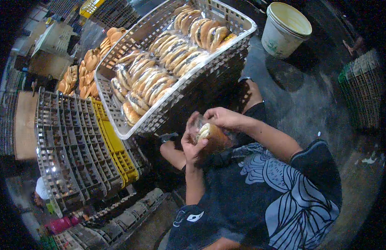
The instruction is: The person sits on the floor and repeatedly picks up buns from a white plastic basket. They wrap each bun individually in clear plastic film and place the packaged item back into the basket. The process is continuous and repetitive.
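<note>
A filled bread roll (204,132) sits in the palm of my left hand (190,140), in front of my chest. Clear plastic film (197,122) shows around the roll's upper end, and the rest of its wrapping is hard to make out. The fingers of my right hand (222,117) are bent and pinch the edge of this film. Just beyond my hands, a large white plastic crate (177,89) rests tilted in view. Inside it stand rows of filled buns (155,82) in clear bags.
Loose round buns (91,59) lie in piles behind the crate. Stacked grey crates (74,147) with a yellow crate (110,137) stand to the left. A white bucket (283,34) is on the floor at upper right. More stacked crates (363,87) stand far right.
</note>
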A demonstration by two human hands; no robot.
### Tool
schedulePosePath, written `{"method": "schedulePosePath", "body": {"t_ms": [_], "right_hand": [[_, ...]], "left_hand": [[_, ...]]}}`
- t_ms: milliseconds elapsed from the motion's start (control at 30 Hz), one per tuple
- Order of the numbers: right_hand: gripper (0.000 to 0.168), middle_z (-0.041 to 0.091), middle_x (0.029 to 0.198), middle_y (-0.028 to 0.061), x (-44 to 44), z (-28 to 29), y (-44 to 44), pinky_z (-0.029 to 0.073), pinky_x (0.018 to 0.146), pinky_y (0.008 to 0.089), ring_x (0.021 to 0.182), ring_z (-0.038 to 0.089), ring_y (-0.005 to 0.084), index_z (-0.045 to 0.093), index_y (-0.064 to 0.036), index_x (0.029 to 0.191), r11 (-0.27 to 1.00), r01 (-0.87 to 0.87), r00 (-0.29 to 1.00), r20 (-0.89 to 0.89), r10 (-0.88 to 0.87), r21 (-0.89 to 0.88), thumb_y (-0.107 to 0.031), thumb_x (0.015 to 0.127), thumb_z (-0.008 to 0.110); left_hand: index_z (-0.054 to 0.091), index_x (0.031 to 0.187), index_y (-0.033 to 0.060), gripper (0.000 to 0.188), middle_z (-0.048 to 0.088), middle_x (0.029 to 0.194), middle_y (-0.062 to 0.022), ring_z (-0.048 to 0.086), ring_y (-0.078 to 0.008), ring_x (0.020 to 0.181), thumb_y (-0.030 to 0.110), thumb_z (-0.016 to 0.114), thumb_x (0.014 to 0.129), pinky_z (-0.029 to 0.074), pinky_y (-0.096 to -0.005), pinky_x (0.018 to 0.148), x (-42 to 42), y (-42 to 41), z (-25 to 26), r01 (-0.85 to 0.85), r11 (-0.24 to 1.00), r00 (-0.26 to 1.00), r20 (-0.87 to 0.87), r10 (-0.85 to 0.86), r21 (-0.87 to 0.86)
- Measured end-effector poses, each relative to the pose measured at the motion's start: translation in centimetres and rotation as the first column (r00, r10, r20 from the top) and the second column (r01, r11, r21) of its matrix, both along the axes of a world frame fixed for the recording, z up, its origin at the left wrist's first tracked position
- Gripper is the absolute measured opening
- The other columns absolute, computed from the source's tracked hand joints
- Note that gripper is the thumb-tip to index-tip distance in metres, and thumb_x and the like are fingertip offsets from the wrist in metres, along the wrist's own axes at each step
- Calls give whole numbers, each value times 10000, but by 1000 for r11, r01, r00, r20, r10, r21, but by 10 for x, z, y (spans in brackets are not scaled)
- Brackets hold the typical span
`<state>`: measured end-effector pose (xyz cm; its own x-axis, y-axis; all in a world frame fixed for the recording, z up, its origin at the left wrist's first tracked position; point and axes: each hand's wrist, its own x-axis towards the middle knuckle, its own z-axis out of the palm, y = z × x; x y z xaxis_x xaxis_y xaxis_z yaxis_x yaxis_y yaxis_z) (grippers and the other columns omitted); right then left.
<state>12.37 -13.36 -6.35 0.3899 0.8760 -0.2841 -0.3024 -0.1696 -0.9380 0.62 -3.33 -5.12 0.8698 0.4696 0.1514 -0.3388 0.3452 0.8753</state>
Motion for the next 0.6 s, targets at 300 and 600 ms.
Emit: {"method": "schedulePosePath", "body": {"t_ms": [300, 600], "right_hand": [[203, 554, 787, 61, -9, 7, -27, 415, 721, 276, 783, 533, 154, 566, -1, 875, 940, 9, 846, 498, -189, 341, -153, 744, 592], [125, 524, 753, 20, -13, -21, -34, 412, 715, 251, 752, 509, 108, 544, -10, 864, 948, 121, 853, 457, -252, 296, -87, 766, 557]], "left_hand": [[533, 872, 7, 220, 527, 922, -77, 510, -157, 838, 93, 643, 702, 404, -259, 768, -15, -17, -53, -74, 992, 981, -171, 91, 101], [531, 722, 5, 53, 539, 778, -51, 506, -128, 756, 32, 538, 767, 395, -237, 702, 10, -32, -35, -63, 940, 882, -422, 210, 336]]}}
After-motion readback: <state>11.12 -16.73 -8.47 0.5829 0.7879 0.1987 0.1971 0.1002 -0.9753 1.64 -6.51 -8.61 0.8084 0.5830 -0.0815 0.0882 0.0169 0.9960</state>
